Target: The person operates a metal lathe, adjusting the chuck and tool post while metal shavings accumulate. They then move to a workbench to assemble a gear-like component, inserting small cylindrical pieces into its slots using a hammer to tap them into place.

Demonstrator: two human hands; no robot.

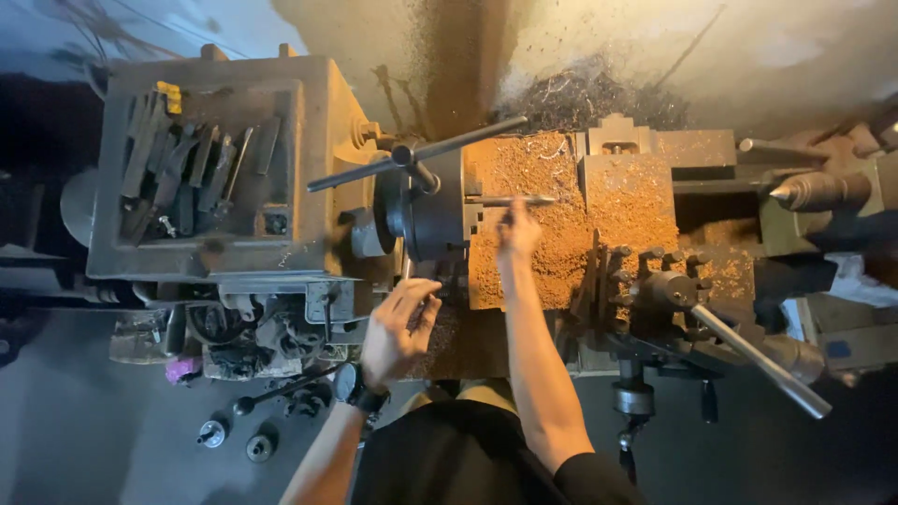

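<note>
Right hand point(517, 234) reaches over the lathe point(524, 201), fingers pinched closed on the free end of a thin metal rod point(510, 200) that lies horizontal, its other end in the dark chuck point(432, 217), above the chip-covered carriage point(629, 201). Left hand point(398, 327) hovers near the front edge of the lathe below the chuck, fingers loosely curled and half open, holding nothing I can make out. Judgement: rod looks stiff, light and smooth, possibly oily and sharp-ended, so best held by the bare shank near the free end, clear of the chuck jaws and swarf.
</note>
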